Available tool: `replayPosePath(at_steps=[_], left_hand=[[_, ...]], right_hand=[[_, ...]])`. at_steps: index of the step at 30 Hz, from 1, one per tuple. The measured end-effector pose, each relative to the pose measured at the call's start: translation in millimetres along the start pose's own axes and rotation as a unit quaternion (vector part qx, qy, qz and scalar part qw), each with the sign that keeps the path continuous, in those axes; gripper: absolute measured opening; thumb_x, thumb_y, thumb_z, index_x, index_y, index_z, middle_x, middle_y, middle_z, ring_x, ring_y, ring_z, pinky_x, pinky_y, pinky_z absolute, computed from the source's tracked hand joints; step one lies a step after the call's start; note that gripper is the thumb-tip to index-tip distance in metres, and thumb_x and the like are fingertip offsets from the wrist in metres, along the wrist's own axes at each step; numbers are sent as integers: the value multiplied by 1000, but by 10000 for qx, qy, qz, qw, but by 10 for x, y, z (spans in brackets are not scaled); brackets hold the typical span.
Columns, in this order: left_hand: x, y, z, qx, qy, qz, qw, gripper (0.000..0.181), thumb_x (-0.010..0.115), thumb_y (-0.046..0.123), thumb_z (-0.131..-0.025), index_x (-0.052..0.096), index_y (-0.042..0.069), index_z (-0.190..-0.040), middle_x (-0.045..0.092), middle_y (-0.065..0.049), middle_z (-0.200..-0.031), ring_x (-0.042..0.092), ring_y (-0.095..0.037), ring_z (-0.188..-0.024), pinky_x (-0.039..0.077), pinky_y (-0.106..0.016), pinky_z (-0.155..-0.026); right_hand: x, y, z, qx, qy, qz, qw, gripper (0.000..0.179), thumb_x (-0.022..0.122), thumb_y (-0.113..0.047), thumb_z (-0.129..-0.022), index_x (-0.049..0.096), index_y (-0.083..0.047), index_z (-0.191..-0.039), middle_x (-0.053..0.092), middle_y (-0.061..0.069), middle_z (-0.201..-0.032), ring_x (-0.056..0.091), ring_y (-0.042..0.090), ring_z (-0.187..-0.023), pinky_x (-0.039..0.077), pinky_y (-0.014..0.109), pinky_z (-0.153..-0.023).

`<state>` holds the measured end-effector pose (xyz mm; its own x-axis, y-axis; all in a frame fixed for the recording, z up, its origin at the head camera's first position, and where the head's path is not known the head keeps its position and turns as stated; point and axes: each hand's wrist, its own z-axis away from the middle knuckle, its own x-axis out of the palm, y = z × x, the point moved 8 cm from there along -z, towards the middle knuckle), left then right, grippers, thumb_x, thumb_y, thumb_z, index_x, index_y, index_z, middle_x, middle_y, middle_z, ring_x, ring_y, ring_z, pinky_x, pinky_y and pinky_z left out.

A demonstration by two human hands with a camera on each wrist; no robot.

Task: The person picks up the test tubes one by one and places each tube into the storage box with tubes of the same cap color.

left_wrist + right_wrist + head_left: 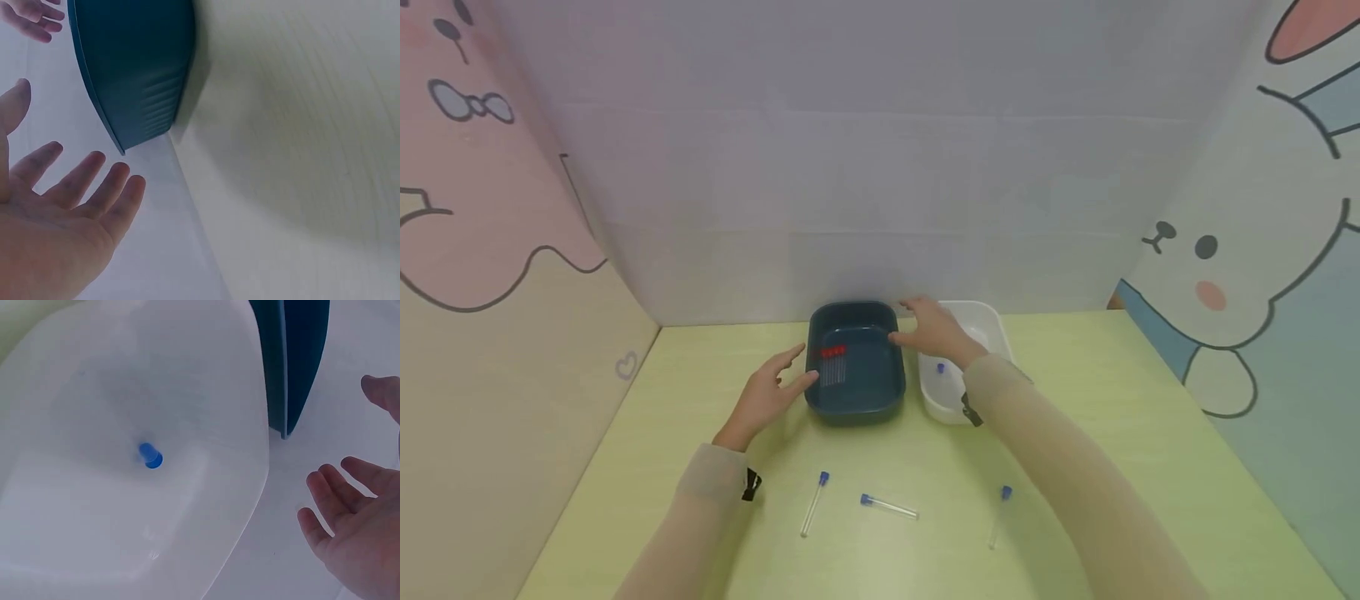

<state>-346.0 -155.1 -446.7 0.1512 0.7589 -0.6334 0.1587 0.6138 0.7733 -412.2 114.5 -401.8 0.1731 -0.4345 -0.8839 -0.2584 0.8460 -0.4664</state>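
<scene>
A dark blue plastic bin (868, 410) stands against the back wall, holding several red-capped test tubes (833, 368) lined up at its left side. My left hand (763, 398) is at the bin's left side, fingers spread; in the left wrist view a gap shows between the fingertips and the bin. Over the bin's right rim and the neighbouring white bin (934, 398) hovers my right hand (936, 332), its fingers loosely extended and holding nothing. Inside the white bin shows a blue cap (151, 456); whether a clear tube is attached is hard to tell.
In front of the bins, three blue-capped test tubes lie on the pale green table: one at left (814, 505), one near the middle (889, 506), one at right (1000, 518). A white back wall (880, 208) and printed side panels enclose the table.
</scene>
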Motion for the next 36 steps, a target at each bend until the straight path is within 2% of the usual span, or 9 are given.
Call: replayPosePath(at_steps=[4,12,19,27,36], left_hand=[[5,45,-11,-47,-59,-129,9999,76,66,47,-99,36,16,-161,30,-14,-170,26,-40,-158,29,-63,-124],[37,140,11,105,-238,-395,9989,79,70,41,-98,33,14,-163,22,-14,-173,20,-43,-159,26,-67,-123],[14,201,104,423,-367,-693,9960,88,76,45,-93,32,16,-163,22,-16,-172,22,-47,-157,27,-71,-121],[-1,188,249,917,-508,-688,9921,95,84,46,-84,35,23,-162,31,-11,-170,29,-42,-156,30,-70,-119],[32,136,411,939,-898,-523,9902,101,91,38,-76,37,26,-161,35,-9,-168,31,-42,-155,34,-68,-119]], right_hand=[[-78,121,93,-1,186,118,9998,78,68,-41,-96,40,0,-156,42,22,-160,39,41,-150,33,55,-125],[-232,328,296,89,379,64,9992,78,68,-39,-95,41,5,-153,43,26,-159,38,43,-150,32,55,-125],[-315,543,452,82,591,41,9982,76,70,-38,-94,44,5,-151,47,26,-156,40,44,-148,30,58,-125],[-386,813,667,562,473,-191,9971,79,68,-40,-96,38,1,-156,34,27,-164,29,48,-153,23,66,-125],[-439,1035,816,791,559,-108,9952,77,67,-38,-97,38,5,-155,33,31,-162,28,51,-151,21,68,-125]])
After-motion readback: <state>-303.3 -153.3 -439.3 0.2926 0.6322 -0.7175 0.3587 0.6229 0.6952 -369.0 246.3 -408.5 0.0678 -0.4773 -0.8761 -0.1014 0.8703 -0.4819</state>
